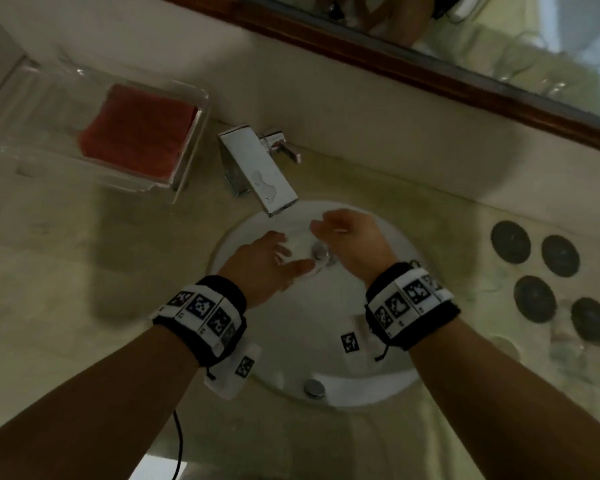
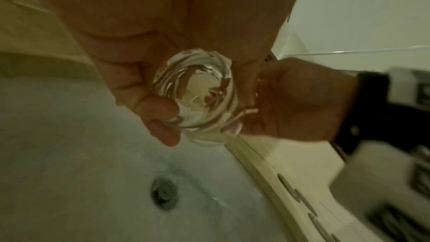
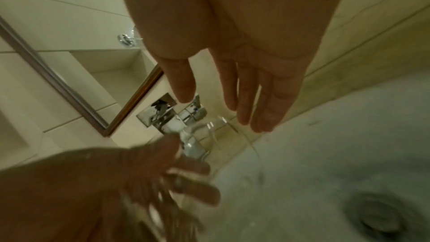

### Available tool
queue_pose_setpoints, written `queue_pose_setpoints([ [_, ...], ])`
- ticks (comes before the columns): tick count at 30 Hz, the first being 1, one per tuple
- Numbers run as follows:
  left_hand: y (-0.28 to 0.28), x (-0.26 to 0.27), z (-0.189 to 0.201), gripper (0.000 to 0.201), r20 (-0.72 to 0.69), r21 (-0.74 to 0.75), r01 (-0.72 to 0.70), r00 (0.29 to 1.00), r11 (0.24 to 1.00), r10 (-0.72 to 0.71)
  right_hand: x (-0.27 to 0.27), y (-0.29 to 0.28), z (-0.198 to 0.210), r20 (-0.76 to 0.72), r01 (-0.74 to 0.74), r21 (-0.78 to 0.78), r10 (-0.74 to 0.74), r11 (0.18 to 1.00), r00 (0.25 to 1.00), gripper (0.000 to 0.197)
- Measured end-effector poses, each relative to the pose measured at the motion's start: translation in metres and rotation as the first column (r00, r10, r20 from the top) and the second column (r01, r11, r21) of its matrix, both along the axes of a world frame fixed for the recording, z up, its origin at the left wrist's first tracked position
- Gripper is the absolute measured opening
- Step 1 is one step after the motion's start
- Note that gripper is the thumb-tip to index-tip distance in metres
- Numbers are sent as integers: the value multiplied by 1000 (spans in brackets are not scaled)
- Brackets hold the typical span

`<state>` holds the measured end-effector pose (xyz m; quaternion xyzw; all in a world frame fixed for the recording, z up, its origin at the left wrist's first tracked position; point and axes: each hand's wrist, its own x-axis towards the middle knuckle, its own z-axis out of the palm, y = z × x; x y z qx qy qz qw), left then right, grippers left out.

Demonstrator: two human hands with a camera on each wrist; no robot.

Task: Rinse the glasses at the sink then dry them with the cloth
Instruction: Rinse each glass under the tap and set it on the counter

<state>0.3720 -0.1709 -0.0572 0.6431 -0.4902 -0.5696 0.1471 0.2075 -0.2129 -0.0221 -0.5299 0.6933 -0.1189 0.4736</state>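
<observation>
My left hand [image 1: 284, 259] grips a clear glass [image 1: 302, 245] over the white sink [image 1: 371, 382], just below the chrome faucet [image 1: 257, 168]. In the left wrist view its fingers [image 2: 149, 102] curl round the glass [image 2: 195, 95], whose base faces the camera. My right hand [image 1: 329, 226] hovers at the glass's far side with its fingers [image 3: 263, 109] straight and holding nothing. It shows close against the glass [image 2: 298, 98] in the left wrist view; I cannot tell if it touches. A red cloth [image 1: 136, 129] lies folded in a clear tray [image 1: 187, 168] at the back left.
The drain [image 1: 321, 252] sits under the hands. Several dark round coasters [image 1: 510, 242] lie on the counter to the right, with blurred clear glassware [image 1: 568, 348] near them. A wood-framed mirror [image 1: 465, 81] runs along the back wall. A black cable [image 1: 179, 445] hangs by my left forearm.
</observation>
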Motion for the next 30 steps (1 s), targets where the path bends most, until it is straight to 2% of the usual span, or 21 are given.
queue_pose_setpoints([
  [2,-2,-11,9,60,-148,38,-63,987,997,68,-12,25,7,-20,38,60,-37,997,999,71],
  [4,-3,-29,20,57,-229,38,-48,972,998,56,-27,44,17,93,159,119,-170,980,981,71],
  [6,-3,-51,31,59,-261,-36,29,965,999,-37,-46,60,34,233,300,174,-336,938,913,63],
  [7,-3,-63,36,62,-239,-100,92,964,991,-114,-57,66,42,238,328,145,-355,934,904,69],
  [9,-3,-87,50,71,-215,-211,190,948,959,-235,-81,79,58,116,291,0,-289,957,950,84],
  [11,1,-114,64,79,-217,-282,245,926,928,-310,-104,92,74,29,290,-104,-289,951,957,92],
  [16,18,-184,96,72,-208,-417,280,897,865,-391,-165,125,113,15,353,-288,-365,890,931,82],
  [21,35,-258,109,73,-147,-525,354,858,774,-492,-235,155,128,-10,362,-347,-389,865,921,76],
  [25,48,-315,106,78,-44,-584,388,862,714,-504,-299,169,124,-44,263,-389,-303,883,952,64],
  [30,59,-365,86,84,131,-534,439,887,723,-442,-375,178,109,57,229,-318,-223,920,973,80],
])
